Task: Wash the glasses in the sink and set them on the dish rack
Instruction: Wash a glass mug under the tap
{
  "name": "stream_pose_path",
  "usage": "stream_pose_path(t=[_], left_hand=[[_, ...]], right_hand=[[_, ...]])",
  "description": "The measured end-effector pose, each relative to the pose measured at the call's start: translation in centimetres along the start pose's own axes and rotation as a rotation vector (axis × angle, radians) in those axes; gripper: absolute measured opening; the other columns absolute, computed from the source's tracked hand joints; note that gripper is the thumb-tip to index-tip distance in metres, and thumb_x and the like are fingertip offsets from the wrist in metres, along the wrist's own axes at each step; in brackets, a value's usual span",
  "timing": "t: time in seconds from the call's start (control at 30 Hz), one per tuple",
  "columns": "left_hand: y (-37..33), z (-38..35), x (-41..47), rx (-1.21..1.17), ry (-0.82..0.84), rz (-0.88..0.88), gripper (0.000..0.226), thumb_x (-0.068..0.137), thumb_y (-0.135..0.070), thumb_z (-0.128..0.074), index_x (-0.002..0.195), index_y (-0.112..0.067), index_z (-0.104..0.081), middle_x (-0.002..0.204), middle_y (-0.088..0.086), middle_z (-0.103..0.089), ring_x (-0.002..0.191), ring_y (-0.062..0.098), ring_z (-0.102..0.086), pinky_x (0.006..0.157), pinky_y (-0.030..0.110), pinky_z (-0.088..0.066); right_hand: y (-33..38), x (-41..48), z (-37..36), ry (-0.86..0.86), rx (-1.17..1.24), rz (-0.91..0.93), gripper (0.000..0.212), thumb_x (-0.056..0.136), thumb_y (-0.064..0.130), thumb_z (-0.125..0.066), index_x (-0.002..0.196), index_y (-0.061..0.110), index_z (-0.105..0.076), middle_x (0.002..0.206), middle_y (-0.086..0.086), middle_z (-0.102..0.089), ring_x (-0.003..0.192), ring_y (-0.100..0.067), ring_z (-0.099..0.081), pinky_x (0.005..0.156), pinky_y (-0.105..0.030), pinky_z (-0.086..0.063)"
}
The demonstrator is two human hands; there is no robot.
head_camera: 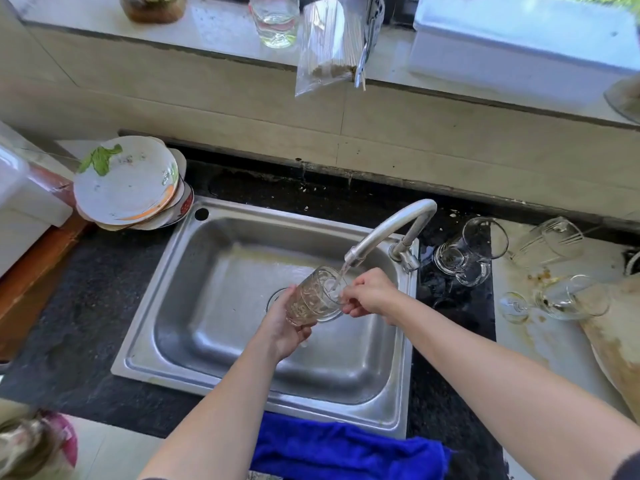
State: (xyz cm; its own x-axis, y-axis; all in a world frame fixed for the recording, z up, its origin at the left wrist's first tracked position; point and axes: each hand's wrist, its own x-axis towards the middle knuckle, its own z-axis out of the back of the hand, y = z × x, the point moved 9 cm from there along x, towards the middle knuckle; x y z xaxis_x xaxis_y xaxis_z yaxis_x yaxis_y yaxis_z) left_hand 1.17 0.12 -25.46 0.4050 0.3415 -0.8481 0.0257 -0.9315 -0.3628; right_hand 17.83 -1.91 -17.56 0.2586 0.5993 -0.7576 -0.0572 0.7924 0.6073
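A patterned clear glass [313, 299] is tilted over the steel sink [214, 271], its mouth under the tap [391, 230], from which water runs into it. My left hand [282, 327] grips the glass by its base from below. My right hand [370, 292] pinches its rim on the right side. Several more glasses lie on their sides on the counter to the right: one pair [467, 251] by the tap, one [547, 240] farther back and one [557, 299] nearer. No dish rack is in view.
A stack of dirty plates [128, 183] sits at the sink's back left corner. A blue towel [332, 448] hangs over the front edge. A wooden board [620, 341] lies at the far right. Jars and a plastic bag [329, 46] stand on the sill.
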Motion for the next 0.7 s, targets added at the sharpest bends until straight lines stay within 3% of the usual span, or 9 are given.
stream_pose_path(t=[0.1,0.2,0.3,0.4,0.5,0.57,0.7], left_hand=[[0.2,0.3,0.2,0.079,-0.01,0.017,0.041,0.09,-0.057,-0.046,0.092,-0.02,-0.063,0.065,0.0,-0.058,0.04,0.014,-0.045,0.034,0.014,-0.024],[0.5,0.7,0.3,0.14,-0.019,0.089,0.044,0.088,-0.06,-0.047,0.09,-0.019,-0.065,0.068,0.003,-0.06,0.036,0.016,-0.042,0.034,0.01,-0.017],[1.2,0.1,-0.1,0.225,0.05,0.188,0.044,0.085,-0.059,-0.045,0.08,-0.019,-0.064,0.069,0.008,-0.06,0.033,0.015,-0.037,0.036,0.009,-0.016],[1.8,-0.4,-0.6,0.297,0.097,0.245,0.046,0.083,-0.057,-0.042,0.081,-0.018,-0.066,0.071,0.008,-0.063,0.047,0.018,-0.049,0.044,0.017,-0.03],[1.5,-1.3,-0.6,0.06,0.122,0.173,0.044,0.09,-0.049,-0.046,0.096,-0.012,-0.07,0.09,0.014,-0.069,0.073,0.029,-0.063,0.066,0.033,-0.05],[0.7,-1.6,-0.4,-0.084,0.119,0.078,0.037,0.094,-0.039,-0.045,0.096,-0.01,-0.068,0.088,0.013,-0.07,0.072,0.028,-0.064,0.063,0.033,-0.052],[0.5,-1.2,0.1,-0.04,0.067,0.032,0.033,0.093,-0.04,-0.048,0.096,-0.013,-0.067,0.08,0.009,-0.069,0.063,0.025,-0.06,0.055,0.026,-0.042]], right_hand=[[-0.3,0.1,-0.1,0.029,-0.15,-0.028,0.015,0.087,0.009,-0.066,0.088,-0.006,-0.067,0.077,-0.018,-0.072,0.053,-0.016,-0.064,0.046,-0.022,-0.051],[0.9,1.0,0.7,-0.008,-0.349,0.058,0.023,0.082,0.026,-0.072,0.097,0.009,-0.067,0.086,-0.009,-0.071,0.068,-0.017,-0.063,0.051,-0.026,-0.047],[2.0,1.1,0.1,0.08,-0.218,0.119,0.044,0.083,0.024,-0.075,0.123,0.017,-0.059,0.1,-0.006,-0.066,0.074,-0.018,-0.06,0.053,-0.026,-0.049],[2.0,0.8,-0.5,0.119,-0.147,0.13,0.014,0.088,0.014,-0.07,0.1,0.007,-0.069,0.09,-0.009,-0.065,0.062,-0.017,-0.058,0.052,-0.027,-0.055],[0.9,0.8,0.1,0.06,-0.121,0.099,0.009,0.091,0.005,-0.064,0.084,0.0,-0.067,0.076,-0.013,-0.063,0.056,-0.02,-0.063,0.049,-0.025,-0.055],[0.0,0.6,0.3,0.037,-0.063,0.044,0.012,0.091,-0.001,-0.06,0.081,-0.003,-0.064,0.073,-0.017,-0.063,0.054,-0.022,-0.066,0.045,-0.022,-0.053],[-0.4,-0.2,0.4,0.028,-0.066,0.0,0.01,0.087,0.002,-0.062,0.082,-0.006,-0.063,0.073,-0.022,-0.07,0.055,-0.022,-0.069,0.044,-0.024,-0.052]])
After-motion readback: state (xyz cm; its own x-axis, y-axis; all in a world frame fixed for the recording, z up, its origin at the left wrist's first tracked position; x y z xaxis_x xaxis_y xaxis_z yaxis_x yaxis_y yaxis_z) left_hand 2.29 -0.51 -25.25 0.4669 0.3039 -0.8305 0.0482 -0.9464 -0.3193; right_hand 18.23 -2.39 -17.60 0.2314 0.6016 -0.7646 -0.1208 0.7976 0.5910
